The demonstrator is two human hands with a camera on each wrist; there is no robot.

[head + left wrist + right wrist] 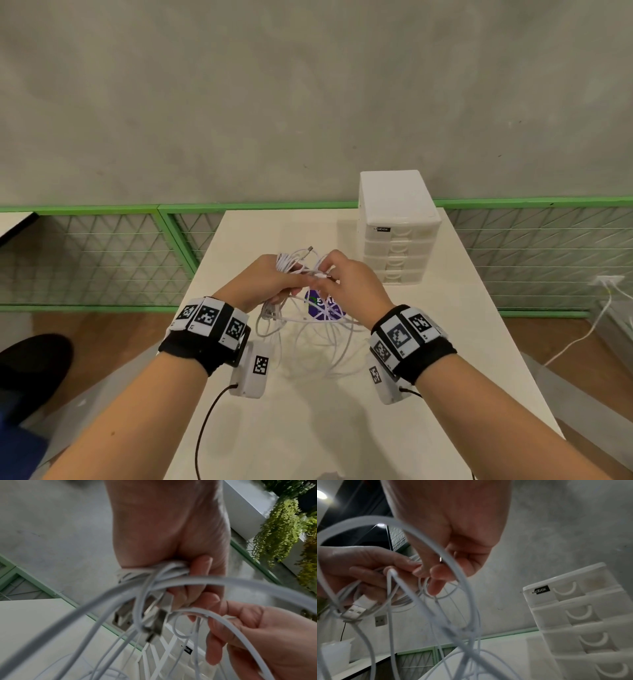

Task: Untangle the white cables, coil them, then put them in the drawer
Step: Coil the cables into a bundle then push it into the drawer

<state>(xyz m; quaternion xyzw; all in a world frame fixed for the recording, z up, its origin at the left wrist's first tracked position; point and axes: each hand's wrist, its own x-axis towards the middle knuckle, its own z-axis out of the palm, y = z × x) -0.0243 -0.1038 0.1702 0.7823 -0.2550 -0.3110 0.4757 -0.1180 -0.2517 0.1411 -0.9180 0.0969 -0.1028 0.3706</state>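
White, thin tangled cables [301, 270] hang above the pale counter [445, 342] in the head view — the left hand [270, 279] grips a bunch, the right hand [346, 277] pinches one strand; the white plastic drawer box [397, 229] stands behind them, drawers closed.

Left wrist view: fingers [200, 568] curl around the bundle.

Right wrist view: fingertips [436, 573] pinch a loop — metal USB plugs [355, 612] dangle.
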